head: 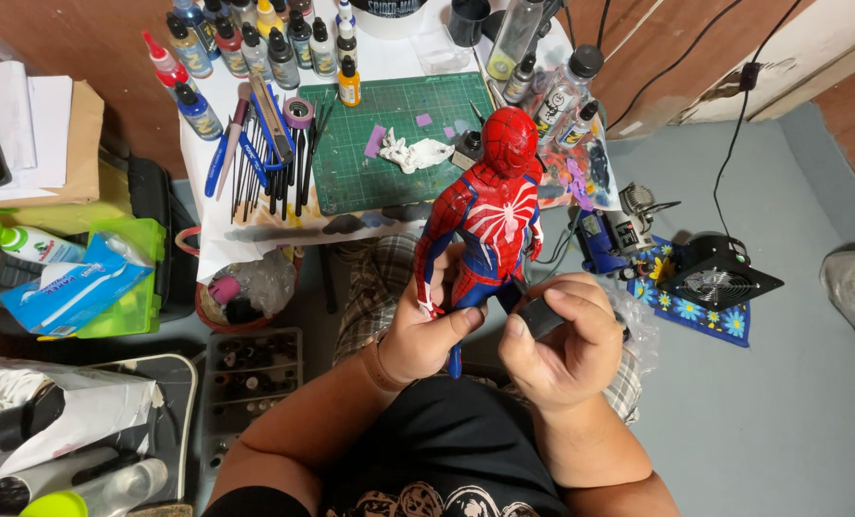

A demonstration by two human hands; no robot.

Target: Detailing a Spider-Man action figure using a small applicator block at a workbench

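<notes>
Glossy moulded plastic on the red-and-blue figure, light glinting off its smooth head and chest. The left hand grips its legs; the right hand pinches a small matt black block, rubbery-looking. At eleven o'clock from the figure, a matt green cutting mat with a soft, faintly scuffed surface, a crumpled white cloth or tissue on it. Further out at eleven, shiny plastic paint bottles. At three o'clock, a black plastic fan on printed floral fabric.
</notes>
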